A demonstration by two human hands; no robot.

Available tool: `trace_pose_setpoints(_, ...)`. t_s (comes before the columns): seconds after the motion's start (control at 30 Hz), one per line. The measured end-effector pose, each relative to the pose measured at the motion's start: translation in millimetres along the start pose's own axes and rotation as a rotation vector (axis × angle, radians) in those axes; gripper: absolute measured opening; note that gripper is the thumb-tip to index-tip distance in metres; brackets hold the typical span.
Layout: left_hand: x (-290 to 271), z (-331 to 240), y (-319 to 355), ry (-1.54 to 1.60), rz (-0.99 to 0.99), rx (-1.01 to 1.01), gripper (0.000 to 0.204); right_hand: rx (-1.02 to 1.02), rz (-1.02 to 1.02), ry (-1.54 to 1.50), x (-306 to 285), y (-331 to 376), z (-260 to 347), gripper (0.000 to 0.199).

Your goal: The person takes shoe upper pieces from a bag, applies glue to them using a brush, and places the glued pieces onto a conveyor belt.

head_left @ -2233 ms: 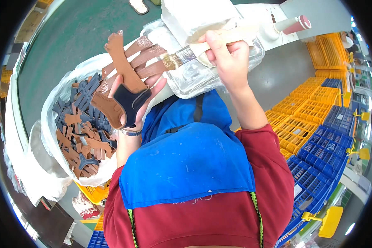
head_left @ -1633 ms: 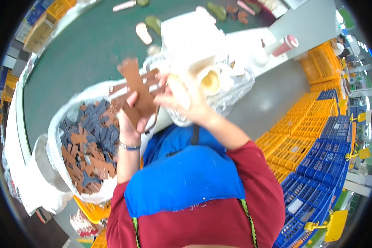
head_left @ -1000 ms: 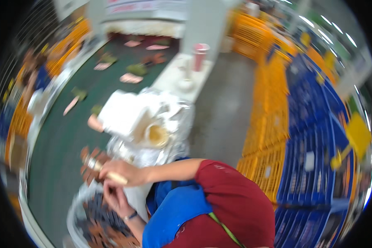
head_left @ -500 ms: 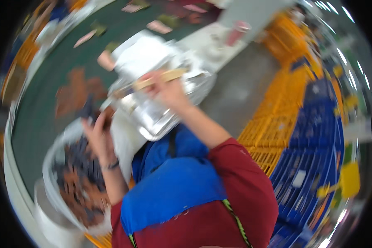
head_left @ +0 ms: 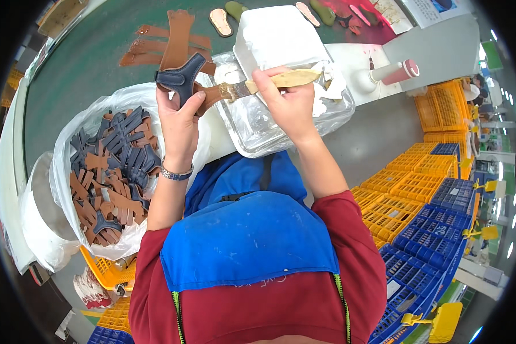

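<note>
Left hand (head_left: 179, 123) pinches dark leather strap piece (head_left: 180, 77), light and floppy, grip its centre; right hand (head_left: 289, 103) grasps glue brush (head_left: 252, 87), touching it.

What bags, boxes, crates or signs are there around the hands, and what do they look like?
Clear plastic bag, left of the left hand: crumpled, full of brown and dark blue leather cut-outs.
White box, behind the right hand: blocky, plain.
Foil-lined tray, under the right hand: shiny, silvery.
Yellow plastic crates, far right: stacked, latticed.
Blue plastic crates, lower right: stacked, latticed.
White printed sheet, top right: flat, blue picture.
</note>
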State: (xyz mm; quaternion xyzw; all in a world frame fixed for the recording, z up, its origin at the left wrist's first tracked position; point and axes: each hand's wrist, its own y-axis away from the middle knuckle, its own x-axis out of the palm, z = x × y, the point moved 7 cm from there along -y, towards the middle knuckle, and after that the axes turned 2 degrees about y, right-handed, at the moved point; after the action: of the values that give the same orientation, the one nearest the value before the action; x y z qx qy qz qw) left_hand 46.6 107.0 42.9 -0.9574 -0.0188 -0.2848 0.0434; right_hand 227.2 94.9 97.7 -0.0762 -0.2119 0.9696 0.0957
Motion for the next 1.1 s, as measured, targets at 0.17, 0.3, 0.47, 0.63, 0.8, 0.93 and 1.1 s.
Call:
trace_pose_setpoints(0.17, -7, 10, -2, 0.014, -0.020, -0.042, 0.053, -0.177, -0.072, 0.070, -3, -1, 25, 0.013)
trace_pose_setpoints(0.3, -5, 3, -5, 0.006, -0.029, -0.002, 0.052, -0.101, -0.035, 0.055, 5, -1, 14, 0.011)
trace_pose_setpoints(0.47, -20, -4, -11, -0.035, -0.029, -0.051, 0.054, 0.068, -0.068, -0.054, -15, -4, -3, 0.010)
trace_pose_setpoints(0.63, -59, -2, -29, -0.233, 0.049, -0.199, 0.061, 0.100, -0.180, -0.112, -48, -11, 8, 0.012)
trace_pose_setpoints(0.8, -37, -45, -23, -0.429, 0.085, -0.216, 0.049, 0.096, -0.226, -0.164, -63, -22, 11, 0.014)
trace_pose_setpoints(0.93, -34, -53, -22, -0.537, 0.298, -0.342, 0.034, 0.112, -0.200, -0.326, -57, -35, 22, 0.015)
trace_pose_setpoints(1.1, -15, -51, -6, -0.598, 0.484, -0.437, 0.030, 0.025, 0.082, -0.347, -7, -43, 50, 0.010)
